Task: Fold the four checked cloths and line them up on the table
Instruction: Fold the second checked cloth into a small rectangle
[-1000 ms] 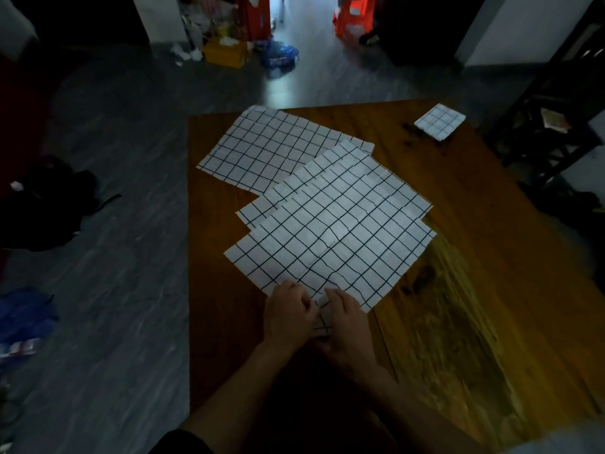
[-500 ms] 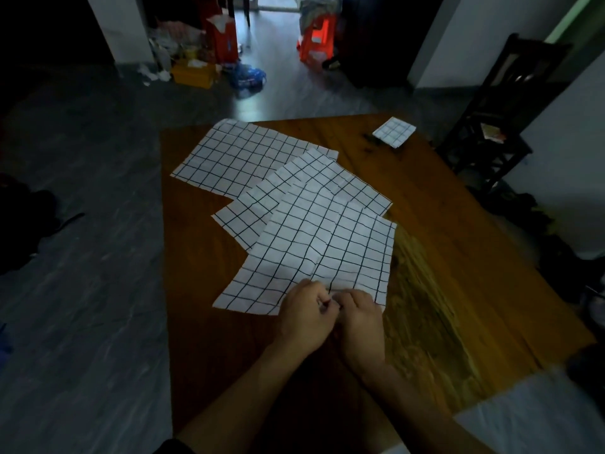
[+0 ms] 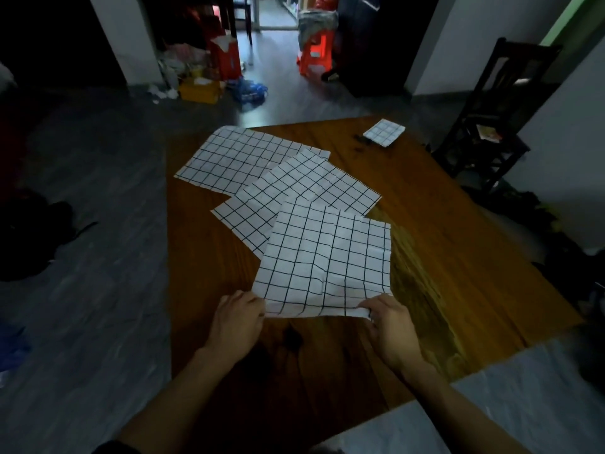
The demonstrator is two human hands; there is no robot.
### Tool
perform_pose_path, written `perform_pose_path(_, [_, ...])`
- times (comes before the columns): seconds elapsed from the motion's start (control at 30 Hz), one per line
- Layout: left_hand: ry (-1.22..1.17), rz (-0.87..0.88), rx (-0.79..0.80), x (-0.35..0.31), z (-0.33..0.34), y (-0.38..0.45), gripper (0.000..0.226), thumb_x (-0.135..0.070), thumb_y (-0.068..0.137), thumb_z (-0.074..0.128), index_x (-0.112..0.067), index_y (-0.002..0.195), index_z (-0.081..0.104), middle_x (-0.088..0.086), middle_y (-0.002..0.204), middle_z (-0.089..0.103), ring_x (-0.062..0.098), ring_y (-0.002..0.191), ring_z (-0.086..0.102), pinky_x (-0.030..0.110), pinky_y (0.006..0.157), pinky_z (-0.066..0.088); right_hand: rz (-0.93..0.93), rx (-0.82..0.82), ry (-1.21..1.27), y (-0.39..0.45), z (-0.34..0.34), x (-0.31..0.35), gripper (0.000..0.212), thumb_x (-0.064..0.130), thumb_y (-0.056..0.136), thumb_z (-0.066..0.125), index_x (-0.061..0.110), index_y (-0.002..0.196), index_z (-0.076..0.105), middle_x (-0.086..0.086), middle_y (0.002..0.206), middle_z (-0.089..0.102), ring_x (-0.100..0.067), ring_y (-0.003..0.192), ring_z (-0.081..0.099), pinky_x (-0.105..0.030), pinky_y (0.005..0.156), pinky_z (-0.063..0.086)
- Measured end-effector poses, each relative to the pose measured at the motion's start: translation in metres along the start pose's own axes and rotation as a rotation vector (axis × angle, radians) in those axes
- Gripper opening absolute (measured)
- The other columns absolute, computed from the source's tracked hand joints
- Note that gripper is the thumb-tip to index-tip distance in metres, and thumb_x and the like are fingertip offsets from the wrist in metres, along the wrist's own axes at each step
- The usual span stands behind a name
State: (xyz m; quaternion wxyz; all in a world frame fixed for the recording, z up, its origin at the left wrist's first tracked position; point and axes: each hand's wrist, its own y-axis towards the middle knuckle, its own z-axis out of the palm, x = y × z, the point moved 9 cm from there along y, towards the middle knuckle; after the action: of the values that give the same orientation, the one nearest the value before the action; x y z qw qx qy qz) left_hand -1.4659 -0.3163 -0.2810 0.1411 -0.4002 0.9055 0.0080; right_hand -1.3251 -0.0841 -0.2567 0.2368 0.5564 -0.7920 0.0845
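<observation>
- Hands: left hand (image 3: 237, 317) and right hand (image 3: 389, 319) each pinch a near corner of the nearest cloth (image 3: 327, 257), atop the table (image 3: 458, 257).
- Risk, I'd say — uneven lifting could skew the fold or drag the cloth beneath (image 3: 294, 191).

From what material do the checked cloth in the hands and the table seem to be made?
Nearest checked cloth: thin woven fabric, probably cotton, matte; it creases and sags where it is held. Table: wood or wood veneer, glossy; brown grain and reflected light show.

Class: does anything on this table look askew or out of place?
Yes. The three unfolded cloths overlap, each turned differently; the far cloth overhangs the table edge. Only the folded cloth lies neat.
</observation>
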Motion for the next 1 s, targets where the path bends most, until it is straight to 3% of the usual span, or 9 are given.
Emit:
perform_pose_path(0.13, [-0.041, 0.035, 0.014, -0.02, -0.001, -0.024, 0.011, -0.023, 0.095, 0.057, -0.032, 0.091, 0.053, -0.014, 0.098, 0.057, 0.005, 0.089, 0.05, 0.025, 0.085, 0.04, 0.016, 0.09, -0.005, -0.023, -0.006, -0.026, 0.052, 0.063, 0.088, 0.041, 0.023, 0.104, 0.069, 0.007, 0.102, 0.062, -0.01, 0.093, 0.056, -0.035, 0.085, 0.05])
perform_pose_path(0.23, [-0.04, 0.063, 0.068, -0.042, 0.006, -0.048, 0.01, -0.024, 0.094, 0.057, -0.032, 0.091, 0.053, -0.013, 0.095, 0.056, 0.006, 0.087, 0.05, 0.026, 0.082, 0.043, 0.033, 0.128, -0.062, -0.048, -0.009, -0.058, 0.025, 0.024, 0.085, 0.067, 0.026, 0.109, 0.068, 0.008, 0.109, 0.062, -0.01, 0.101, 0.056, -0.038, 0.091, 0.05])
perform_pose_path(0.33, [-0.023, 0.061, 0.06, -0.063, 0.009, -0.075, 0.01, -0.025, 0.093, 0.058, -0.032, 0.091, 0.051, -0.014, 0.093, 0.054, 0.006, 0.086, 0.049, 0.025, 0.077, 0.037, 0.028, 0.194, -0.095, -0.077, -0.016, -0.086, 0.041, 0.004, 0.079, 0.069, 0.03, 0.111, 0.068, 0.01, 0.115, 0.062, -0.011, 0.109, 0.056, -0.037, 0.097, 0.048])
perform_pose_path(0.47, [-0.017, 0.019, 0.032, -0.084, 0.018, -0.109, 0.015, -0.024, 0.085, 0.067, -0.03, 0.091, 0.055, -0.014, 0.089, 0.056, 0.007, 0.083, 0.049, 0.027, 0.074, 0.04, -0.039, 0.199, -0.079, -0.108, -0.029, -0.104, 0.039, 0.004, 0.076, 0.072, 0.027, 0.108, 0.07, 0.009, 0.111, 0.064, -0.011, 0.105, 0.056, -0.035, 0.093, 0.049])
perform_pose_path(0.6, [-0.149, 0.023, -0.025, -0.098, 0.021, -0.136, 0.029, -0.008, 0.073, 0.076, -0.026, 0.08, 0.055, -0.011, 0.078, 0.057, 0.008, 0.072, 0.053, 0.03, 0.063, 0.046, -0.092, 0.159, 0.039, -0.126, -0.04, -0.114, 0.022, 0.014, 0.079, 0.074, 0.027, 0.097, 0.072, 0.01, 0.098, 0.066, -0.009, 0.092, 0.056, -0.033, 0.083, 0.049])
perform_pose_path(0.7, [-0.338, -0.037, -0.044, -0.096, 0.017, -0.145, 0.029, -0.002, 0.075, 0.075, -0.025, 0.08, 0.059, -0.014, 0.08, 0.061, 0.006, 0.076, 0.059, 0.032, 0.068, 0.053, -0.043, 0.157, 0.102, -0.13, -0.047, -0.125, 0.028, 0.009, 0.073, 0.08, 0.028, 0.092, 0.071, 0.011, 0.094, 0.063, -0.011, 0.089, 0.057, -0.027, 0.078, 0.046])
perform_pose_path(0.8, [-0.502, -0.106, -0.073, -0.093, 0.005, -0.141, 0.026, 0.002, 0.078, 0.074, -0.022, 0.085, 0.065, -0.015, 0.084, 0.066, 0.005, 0.086, 0.063, 0.019, 0.076, 0.051, -0.043, 0.135, 0.211, -0.123, -0.059, -0.123, 0.031, 0.002, 0.076, 0.077, 0.027, 0.092, 0.069, 0.012, 0.092, 0.063, -0.004, 0.087, 0.059, -0.025, 0.076, 0.049])
perform_pose_path(0.9, [-0.642, -0.153, -0.111, -0.086, -0.009, -0.126, 0.023, 0.001, 0.083, 0.072, -0.021, 0.084, 0.067, -0.014, 0.088, 0.067, 0.007, 0.086, 0.064, 0.017, 0.075, 0.051, 0.036, 0.092, 0.357, -0.104, -0.074, -0.119, 0.026, 0.0, 0.082, 0.07, 0.024, 0.092, 0.068, 0.012, 0.092, 0.065, -0.001, 0.086, 0.061, -0.014, 0.073, 0.048])
perform_pose_path(1.0, [-0.75, -0.192, -0.152, -0.072, -0.021, -0.104, 0.015, -0.005, 0.086, 0.07, -0.02, 0.084, 0.067, -0.007, 0.087, 0.067, 0.012, 0.083, 0.063, 0.022, 0.071, 0.053, 0.189, 0.066, 0.514, -0.078, -0.079, -0.119, 0.017, 0.004, 0.088, 0.066, 0.02, 0.092, 0.068, 0.009, 0.091, 0.067, 0.002, 0.086, 0.061, -0.016, 0.069, 0.048])
